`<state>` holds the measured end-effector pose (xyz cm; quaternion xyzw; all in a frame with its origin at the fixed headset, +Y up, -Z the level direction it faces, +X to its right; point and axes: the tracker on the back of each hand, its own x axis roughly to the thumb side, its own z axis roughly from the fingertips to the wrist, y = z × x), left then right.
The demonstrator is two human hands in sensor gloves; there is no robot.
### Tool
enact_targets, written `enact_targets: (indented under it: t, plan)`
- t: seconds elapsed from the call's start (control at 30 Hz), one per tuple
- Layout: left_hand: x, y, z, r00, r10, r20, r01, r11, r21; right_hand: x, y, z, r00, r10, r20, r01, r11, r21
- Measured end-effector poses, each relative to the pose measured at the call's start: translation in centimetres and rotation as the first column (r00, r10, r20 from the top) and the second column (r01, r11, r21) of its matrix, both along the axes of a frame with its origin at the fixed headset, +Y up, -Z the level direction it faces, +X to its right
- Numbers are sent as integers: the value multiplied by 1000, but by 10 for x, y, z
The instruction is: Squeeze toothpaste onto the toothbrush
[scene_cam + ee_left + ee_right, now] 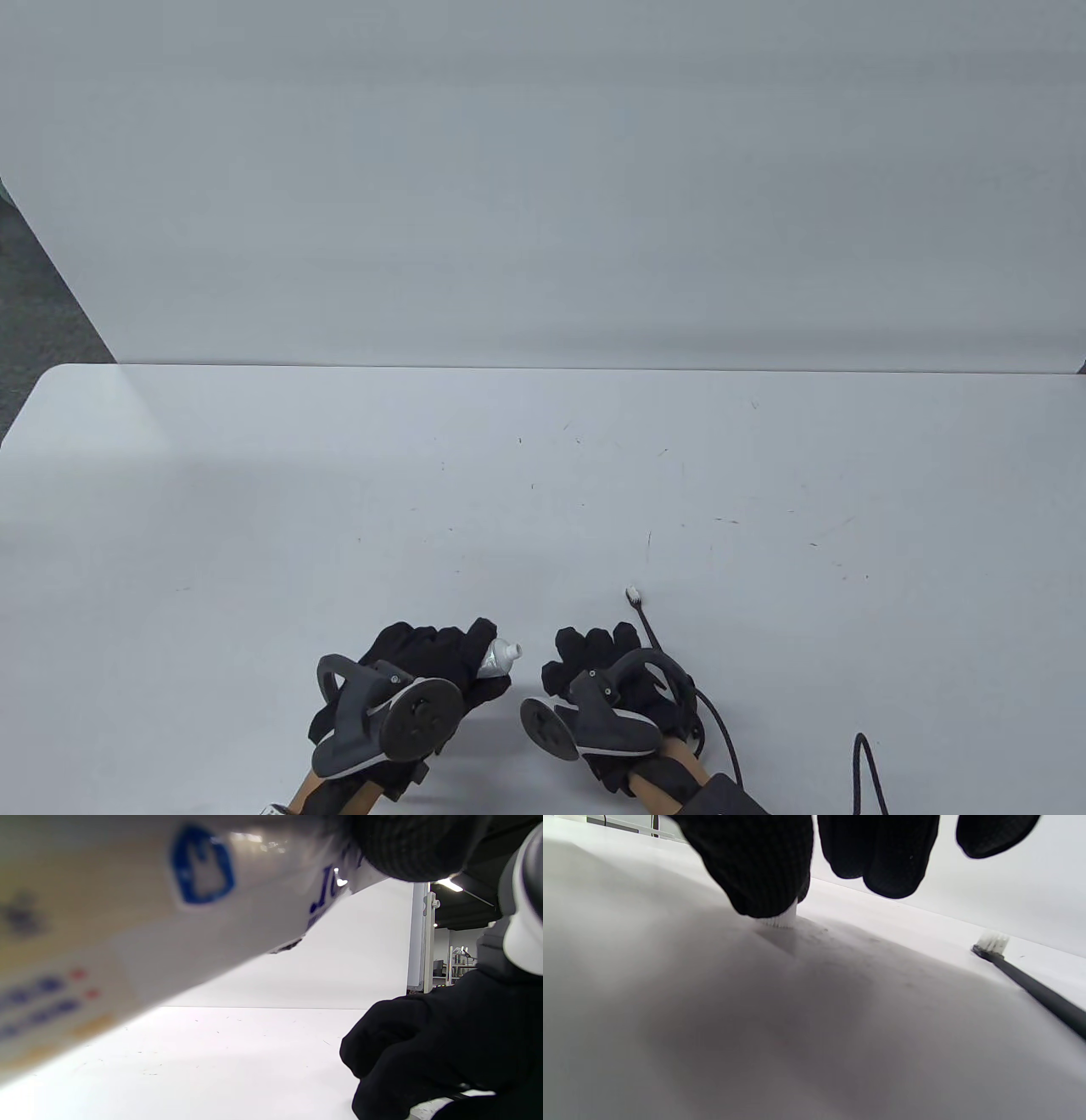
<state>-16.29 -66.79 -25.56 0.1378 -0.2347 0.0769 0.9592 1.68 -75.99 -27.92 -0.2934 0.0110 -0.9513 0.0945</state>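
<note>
My left hand [441, 658] grips a white toothpaste tube [499, 658] just above the table's front edge, its open nozzle pointing right. The tube [127, 921] fills the left wrist view, blurred, with blue print. My right hand [594, 658] is just right of the nozzle. In the right wrist view its fingertips [763, 870] pinch a small white ribbed cap [781, 916] that touches the table. A black toothbrush with white bristles [633, 594] lies on the table beside the right hand, and its handle runs back under that hand. It also shows in the right wrist view [1031, 984].
The white table [543, 492] stretches wide ahead, with a white wall panel behind it. A black cable [870, 772] loops at the front right, near the right wrist. My right hand's glove [424, 1052] shows at the lower right of the left wrist view.
</note>
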Motion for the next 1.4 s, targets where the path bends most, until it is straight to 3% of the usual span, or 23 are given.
enact_targets:
  t: [0.13,0.23,0.37,0.5,0.67,0.73,0.93,1.07,1.17,1.4]
  plan:
    - [-1,0,0,1000,-3,-4,3,1000,-1,14,23,-2,994,-66,90,67,998,-10]
    - [-2,1,0,1000,1,-7,-1,1000,-2,41,52,-4,946,-262,191,233,959,161]
    - [-2,0,0,1000,5,-6,-5,1000,-1,90,75,-7,800,-506,324,404,852,335]
    - [-2,0,0,1000,0,-6,0,1000,-4,115,53,-18,716,-484,503,429,874,231]
    - [-2,0,0,1000,-4,-7,4,1000,-8,107,17,-25,728,-250,639,349,937,-31]
    - [-2,-1,0,1000,-8,-7,8,1000,-13,100,8,-25,741,-176,649,286,956,-68]
    - [-2,-1,0,1000,-16,-3,16,1000,-18,82,-6,-23,737,-90,670,164,985,-48]
    - [-2,-2,0,1000,-14,-3,14,1000,-19,81,-8,-25,682,-138,718,226,974,-27]
    - [-1,-2,0,1000,-15,-5,15,1000,-22,86,-8,-27,639,-140,757,294,953,-73]
    - [1,-3,-1,1000,-13,-5,12,999,-31,98,-10,-32,583,-190,790,419,903,-92]
